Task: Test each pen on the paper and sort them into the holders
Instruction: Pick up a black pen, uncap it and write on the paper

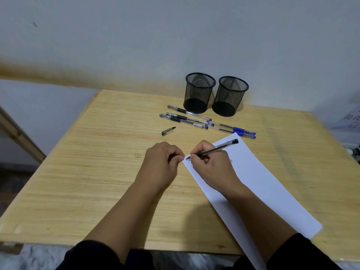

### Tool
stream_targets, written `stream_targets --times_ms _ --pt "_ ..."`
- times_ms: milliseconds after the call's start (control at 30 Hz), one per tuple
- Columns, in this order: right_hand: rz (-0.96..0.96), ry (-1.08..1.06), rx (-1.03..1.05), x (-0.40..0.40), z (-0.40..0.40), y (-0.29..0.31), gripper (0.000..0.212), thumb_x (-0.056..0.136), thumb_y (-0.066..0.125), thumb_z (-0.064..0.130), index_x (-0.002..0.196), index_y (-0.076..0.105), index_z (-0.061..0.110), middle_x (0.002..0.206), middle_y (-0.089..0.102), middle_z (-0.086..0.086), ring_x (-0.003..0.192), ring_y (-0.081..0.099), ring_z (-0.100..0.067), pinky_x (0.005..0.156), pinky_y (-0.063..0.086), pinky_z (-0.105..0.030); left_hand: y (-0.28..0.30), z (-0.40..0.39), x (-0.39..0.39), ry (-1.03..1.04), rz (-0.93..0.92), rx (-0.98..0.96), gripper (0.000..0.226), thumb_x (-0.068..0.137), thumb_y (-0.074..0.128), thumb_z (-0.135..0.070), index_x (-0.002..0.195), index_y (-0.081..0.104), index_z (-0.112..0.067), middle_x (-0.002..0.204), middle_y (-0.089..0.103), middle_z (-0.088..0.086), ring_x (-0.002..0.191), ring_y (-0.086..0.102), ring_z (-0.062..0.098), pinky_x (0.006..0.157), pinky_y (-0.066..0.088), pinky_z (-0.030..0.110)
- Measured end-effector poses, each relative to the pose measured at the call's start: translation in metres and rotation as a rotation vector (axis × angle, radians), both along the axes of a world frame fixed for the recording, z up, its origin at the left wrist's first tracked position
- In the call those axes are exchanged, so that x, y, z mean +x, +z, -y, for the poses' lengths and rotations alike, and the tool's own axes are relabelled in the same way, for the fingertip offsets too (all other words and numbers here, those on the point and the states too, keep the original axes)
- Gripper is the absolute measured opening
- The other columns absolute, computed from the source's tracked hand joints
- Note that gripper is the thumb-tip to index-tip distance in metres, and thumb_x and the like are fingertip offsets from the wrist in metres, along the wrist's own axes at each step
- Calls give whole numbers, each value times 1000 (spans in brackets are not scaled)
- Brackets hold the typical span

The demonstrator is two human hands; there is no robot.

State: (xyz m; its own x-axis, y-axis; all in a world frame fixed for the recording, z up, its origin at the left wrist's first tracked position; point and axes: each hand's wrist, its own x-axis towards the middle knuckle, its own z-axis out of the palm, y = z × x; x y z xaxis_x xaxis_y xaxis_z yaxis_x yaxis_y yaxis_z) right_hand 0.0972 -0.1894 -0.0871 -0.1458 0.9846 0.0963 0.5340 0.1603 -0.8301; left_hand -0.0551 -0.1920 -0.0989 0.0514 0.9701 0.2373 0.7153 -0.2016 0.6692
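My right hand (211,164) grips a clear black pen (220,148) with its tip down at the near left corner of the white paper (268,184). My left hand (162,162) rests on the table with its fingers curled, touching the paper's left corner. The pen's black cap (168,131) lies alone on the wood. Several more pens (204,122), some with black caps and some with blue, lie in a bunch in front of two black mesh holders, the left holder (198,92) and the right holder (229,95). Both holders look empty.
The wooden table (97,162) stands against a pale wall. Its left half is bare wood. The paper hangs over the table's front edge at the lower right. A sheet with writing (350,117) lies off the table at the far right.
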Motion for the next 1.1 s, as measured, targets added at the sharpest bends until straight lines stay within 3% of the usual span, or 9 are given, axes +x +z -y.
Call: stream_targets --times_ms 267,567,733,900,1100 --pt "30 -2 28 -1 0 1 7 87 56 12 83 59 8 61 56 1 54 49 2 46 36 -7 0 0 0 4 8 -5 10 83 63 -16 83 72 -21 84 65 -3 79 51 9 65 31 6" --pt "-16 -23 40 0 0 0 9 86 55 11 81 59 5 62 57 -7 53 48 -3 46 36 -11 -1 1 -1 -28 11 29 11 83 63 -15 87 72 -20 86 66 -1 82 52 9 69 32 6" --pt "11 -33 43 -1 -1 -1 9 87 56 12 80 58 6 63 58 -9 54 47 -3 45 35 -10 0 1 -1 -50 1 29 16 84 62 -14 93 73 -21 90 68 1 90 56 14 75 35 18" --pt "41 -33 60 -1 -1 -1 8 86 55 11 80 57 6 67 61 -15 53 47 -6 46 35 -11 -2 0 0 -52 -17 35 17 85 61 -13 93 73 -22 90 67 1 90 56 14 70 31 5" --pt "54 -37 64 -1 -1 -1 7 86 55 12 81 57 6 70 62 -17 54 46 -9 47 36 -14 -3 0 0 -54 -14 47 17 84 61 -12 92 73 -22 89 67 2 89 56 15 70 33 10"
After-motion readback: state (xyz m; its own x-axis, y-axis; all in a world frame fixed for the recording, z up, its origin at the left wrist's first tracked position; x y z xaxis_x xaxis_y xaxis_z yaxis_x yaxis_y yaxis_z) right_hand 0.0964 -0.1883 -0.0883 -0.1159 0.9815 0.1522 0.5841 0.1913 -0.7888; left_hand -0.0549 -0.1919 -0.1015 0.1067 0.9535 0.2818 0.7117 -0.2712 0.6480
